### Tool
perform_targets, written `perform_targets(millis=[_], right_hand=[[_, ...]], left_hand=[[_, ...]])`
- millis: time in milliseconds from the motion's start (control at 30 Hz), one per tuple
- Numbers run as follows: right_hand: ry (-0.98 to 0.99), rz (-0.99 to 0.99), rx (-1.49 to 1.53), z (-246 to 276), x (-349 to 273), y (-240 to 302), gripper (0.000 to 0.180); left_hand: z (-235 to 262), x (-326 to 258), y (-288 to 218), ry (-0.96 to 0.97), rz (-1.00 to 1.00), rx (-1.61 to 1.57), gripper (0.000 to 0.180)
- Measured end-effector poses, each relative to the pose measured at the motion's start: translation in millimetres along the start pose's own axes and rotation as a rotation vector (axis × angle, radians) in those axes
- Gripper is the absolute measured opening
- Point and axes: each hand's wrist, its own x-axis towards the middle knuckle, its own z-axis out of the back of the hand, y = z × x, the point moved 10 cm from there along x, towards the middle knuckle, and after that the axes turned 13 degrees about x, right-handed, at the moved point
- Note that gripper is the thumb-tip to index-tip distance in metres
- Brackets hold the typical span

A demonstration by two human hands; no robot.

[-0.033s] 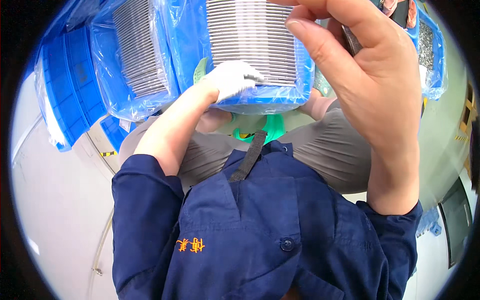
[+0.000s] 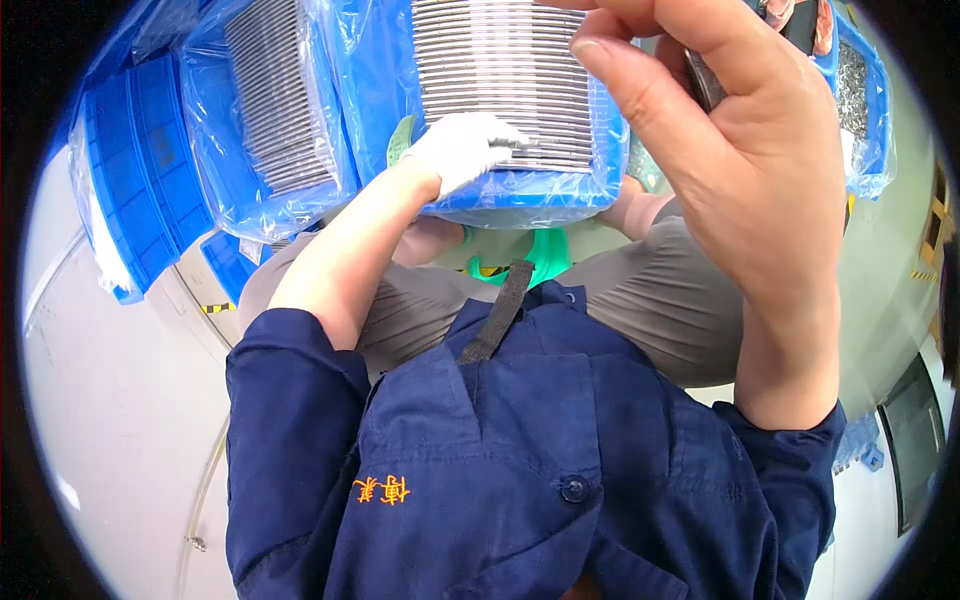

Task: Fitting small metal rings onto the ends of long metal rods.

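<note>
While the person sits low with bent knees, the head view looks down over a dark blue jacket (image 2: pixel 540 470) and grey trousers (image 2: pixel 640 300).

The left hand (image 2: pixel 462 150) wears a white glove. It lies on the near side of a blue bin (image 2: pixel 520 205) lined with clear plastic. The gloved fingers (image 2: pixel 495 135) are pressed together against a stack of thin grey metal rings (image 2: pixel 505 75) that stands in the bin. It looks like the hand rests there to feel or steady the stack, but I cannot tell if it pinches one ring.

The right hand (image 2: pixel 740 170) is bare and very near the camera, on the right. Its fingers curl around a dark thing (image 2: pixel 705 80) that is mostly hidden, so I cannot tell what it is. The hand seems lifted up to keep that thing out of the way.

To the left is a second blue bin (image 2: pixel 215 190) with more grey rings (image 2: pixel 275 100) in plastic. Further left are empty blue crates (image 2: pixel 140 190), stacked. Far right is another blue bin (image 2: pixel 865 100) with small grey bits.

The floor (image 2: pixel 110 400) is pale grey and smooth. A yellow and black strip (image 2: pixel 215 308) shows on the left. A bright green thing (image 2: pixel 545 250) peeks out between the knees.
</note>
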Motion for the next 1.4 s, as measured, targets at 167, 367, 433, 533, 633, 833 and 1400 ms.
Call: perform_targets(millis=[167,367,433,533,633,833,1400], right_hand=[[-0.001,0.185,-0.013,-2,-4,12,0.022],[0.087,-0.184,-0.075,-8,-3,-16,0.022],[0.066,0.094,0.06,-11,-10,-7,0.023],[0.048,0.105,0.076,-14,-12,-10,0.024],[0.099,0.042,0.11,-15,-13,-14,0.025],[0.092,0.038,0.101,-14,-9,-17,0.025],[0.009,0.095,0.062,-33,-1,-8,0.023]], left_hand=[[-44,39,17,-0.214,-0.046,0.043,0.024],[-39,33,-37,-0.018,-0.027,0.546,0.021],[-38,33,-30,-0.051,0.047,0.578,0.021],[-36,33,-32,-0.11,0.091,0.565,0.021],[-32,36,-35,-0.215,0.087,0.577,0.019],[3,-4,-8,-0.53,0.288,0.25,0.022],[-14,-68,94,-0.089,0.949,-0.085,0.061]])
